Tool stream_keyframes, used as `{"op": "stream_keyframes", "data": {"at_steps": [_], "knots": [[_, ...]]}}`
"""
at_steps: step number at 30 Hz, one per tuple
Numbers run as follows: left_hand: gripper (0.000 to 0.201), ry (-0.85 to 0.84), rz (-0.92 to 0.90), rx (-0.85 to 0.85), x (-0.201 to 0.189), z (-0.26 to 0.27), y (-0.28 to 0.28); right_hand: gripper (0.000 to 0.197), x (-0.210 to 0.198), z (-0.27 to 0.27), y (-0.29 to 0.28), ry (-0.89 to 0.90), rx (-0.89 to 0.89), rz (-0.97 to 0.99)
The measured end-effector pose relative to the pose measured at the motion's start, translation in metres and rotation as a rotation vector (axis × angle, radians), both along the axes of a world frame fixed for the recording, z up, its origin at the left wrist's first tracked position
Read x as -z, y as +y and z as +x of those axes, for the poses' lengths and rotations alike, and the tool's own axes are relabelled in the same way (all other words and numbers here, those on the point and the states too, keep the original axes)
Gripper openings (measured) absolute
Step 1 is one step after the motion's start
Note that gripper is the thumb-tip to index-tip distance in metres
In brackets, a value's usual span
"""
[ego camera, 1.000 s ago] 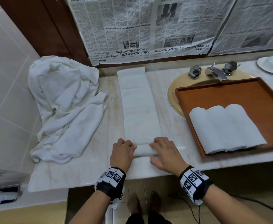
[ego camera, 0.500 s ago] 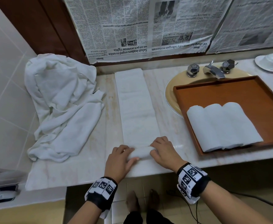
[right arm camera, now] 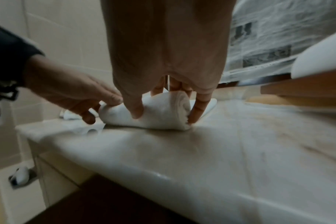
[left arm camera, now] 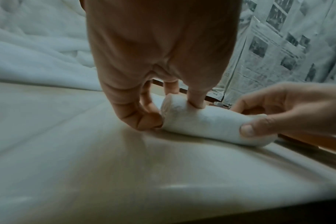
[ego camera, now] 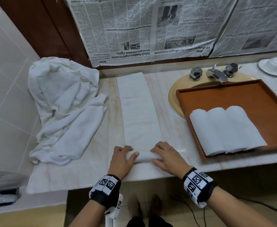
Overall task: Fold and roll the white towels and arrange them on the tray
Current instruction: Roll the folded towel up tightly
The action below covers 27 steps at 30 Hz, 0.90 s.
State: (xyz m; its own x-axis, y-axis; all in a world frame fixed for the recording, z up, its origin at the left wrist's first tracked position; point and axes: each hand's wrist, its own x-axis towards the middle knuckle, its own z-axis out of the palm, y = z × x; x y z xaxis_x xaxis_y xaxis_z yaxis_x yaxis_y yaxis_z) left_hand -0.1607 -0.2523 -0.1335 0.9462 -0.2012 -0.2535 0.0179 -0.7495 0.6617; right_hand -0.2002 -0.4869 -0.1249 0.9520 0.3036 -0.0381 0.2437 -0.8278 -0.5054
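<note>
The towel [ego camera: 140,112] lies as a long folded strip on the tabletop [ego camera: 88,171], running from the back edge toward the front edge, with its near end wound into a short roll [ego camera: 143,156] just inside the front edge. The left hand [ego camera: 122,158] curls over the roll's left end, thumb pressed on top and fingers tucked at the end face. The right hand [ego camera: 167,157] curls over the right end, thumb on the near side and fingers over the far side. Both hold only the roll.

The cloth looks soft, light and limp, so it should take no force to move, but it will likely sag, slacken and go lopsided if only one end is driven. The best hold is probably the present one: both ends of the roll, palms on top, fingertips pulling the layer snug while pushing toward the back edge. The loose strip ahead may creep or skew on the smooth stone, so even pressure matters. Once finished, lifting it with the free flap trapped underneath should keep it from unwinding.

Three rolls [ego camera: 226,128] lie side by side, touching, at the front of the tray [ego camera: 249,94], which rests at the right edge. A heap [ego camera: 65,108] of loose towels sits at the left edge.
</note>
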Motion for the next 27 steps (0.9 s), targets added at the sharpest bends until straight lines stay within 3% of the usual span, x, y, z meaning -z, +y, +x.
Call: {"op": "stream_keyframes", "data": {"at_steps": [3,7,10,14,16,21,25,27], "knots": [[0.032,-0.146,0.073,0.064,-0.006,-0.005,-0.003,0.038,-0.004,0.008,0.001,0.126,0.044,0.058],[0.063,-0.194,0.144,0.214,-0.003,-0.010,-0.004,0.037,-0.009,0.017,0.002,0.250,0.101,0.103],[0.070,-0.195,0.178,0.245,0.001,-0.012,0.001,0.034,-0.011,0.018,0.000,0.293,0.086,0.113],[0.061,-0.079,0.133,0.219,-0.001,-0.008,0.000,0.030,-0.013,0.009,0.000,0.206,0.064,0.091],[0.046,-0.043,0.114,0.197,-0.001,-0.006,-0.003,0.027,-0.011,0.004,0.003,0.064,0.024,-0.013],[0.045,0.035,0.065,0.159,0.006,0.001,-0.004,0.016,-0.005,-0.005,0.011,-0.211,0.015,-0.112],[0.059,-0.011,0.089,0.160,0.015,0.000,-0.004,0.044,-0.003,-0.009,0.009,-0.170,-0.069,-0.186],[0.060,-0.054,0.097,0.171,0.017,-0.005,-0.006,0.049,-0.002,-0.007,0.007,-0.109,-0.060,-0.182]]}}
